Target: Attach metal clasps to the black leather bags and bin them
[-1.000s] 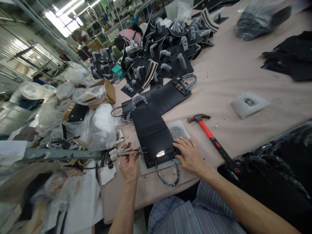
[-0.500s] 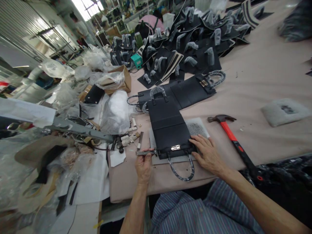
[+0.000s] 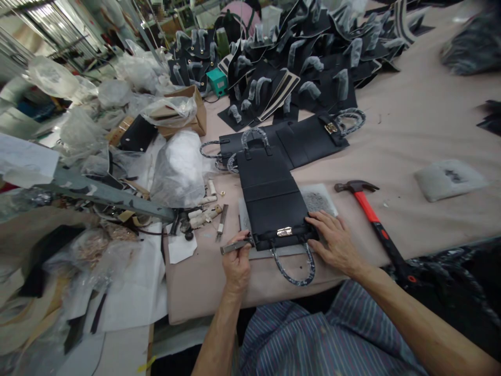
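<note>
Right now, a long, flat, black leather-like bag piece (image 3: 270, 183) lies near the front of a table covered with dull pink cloth (image 3: 410, 130). Its long side runs from close to the person to farther away, leaning a little to the left at the far end. The end with a shiny gold clasp (image 3: 284, 231) points at the person. From that near end, a dark round handle in clear wrap (image 3: 293, 279) loops out toward the person. Another wrapped handle stands at the far end. Under the near part sits a flat, pale board (image 3: 327, 194), which peeks out on both sides.

The left hand (image 3: 236, 266) pinches a thin, grey metal tool (image 3: 234, 247) between thumb and fingers. This tool slants up to the right, and its tip is at the left edge of the bag piece, near the clasp end. I cannot tell if the tip touches it. The right hand (image 3: 332, 240) is spread out and grips nothing, with its fingertips resting on the right edge of the bag piece.

A small metal tool with prongs (image 3: 222, 222) lies to the left, prongs toward the person. To the right is a claw hammer with a red and black handle (image 3: 368, 208); its head points away and its handle slants back to the right. The far end of the bag piece laps over a second black bag piece (image 3: 309, 140), which runs sideways, its clasp at the right end.
</note>
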Motion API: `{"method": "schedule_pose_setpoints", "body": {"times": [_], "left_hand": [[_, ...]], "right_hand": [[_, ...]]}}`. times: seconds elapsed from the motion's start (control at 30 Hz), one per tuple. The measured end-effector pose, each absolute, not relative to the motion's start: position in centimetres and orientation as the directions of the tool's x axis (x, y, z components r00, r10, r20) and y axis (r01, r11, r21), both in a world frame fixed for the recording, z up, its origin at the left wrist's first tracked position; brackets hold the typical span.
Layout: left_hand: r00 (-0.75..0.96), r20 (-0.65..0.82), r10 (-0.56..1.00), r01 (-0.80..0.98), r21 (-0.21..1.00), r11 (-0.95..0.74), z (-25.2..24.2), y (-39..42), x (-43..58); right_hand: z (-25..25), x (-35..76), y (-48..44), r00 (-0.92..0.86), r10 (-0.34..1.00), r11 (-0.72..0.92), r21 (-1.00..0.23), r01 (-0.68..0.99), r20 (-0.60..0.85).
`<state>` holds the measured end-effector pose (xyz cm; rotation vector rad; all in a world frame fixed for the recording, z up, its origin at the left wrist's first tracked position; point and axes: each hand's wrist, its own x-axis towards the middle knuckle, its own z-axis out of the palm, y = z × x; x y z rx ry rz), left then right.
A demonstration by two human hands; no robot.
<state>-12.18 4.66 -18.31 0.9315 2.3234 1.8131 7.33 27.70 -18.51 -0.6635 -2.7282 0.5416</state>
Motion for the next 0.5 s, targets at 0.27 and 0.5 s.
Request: {"method": "schedule_pose_setpoints", "body": {"times": [0.27, 0.5], "left_hand": [[-0.784, 0.352, 0.511, 0.446, 0.892, 0.07, -18.44, 5.34, -11.86], [-0.78, 0.357, 0.514, 0.445, 0.894, 0.055, -18.62, 5.58, -11.58]], "right_hand": [[-18.42, 7.15, 27.69, -0.856, 0.484, 0.831, -0.402, 0.385, 0.181], [-18.23, 7.07, 27.66, -0.857, 0.484, 0.83, -0.402, 0.387, 0.175]]}}
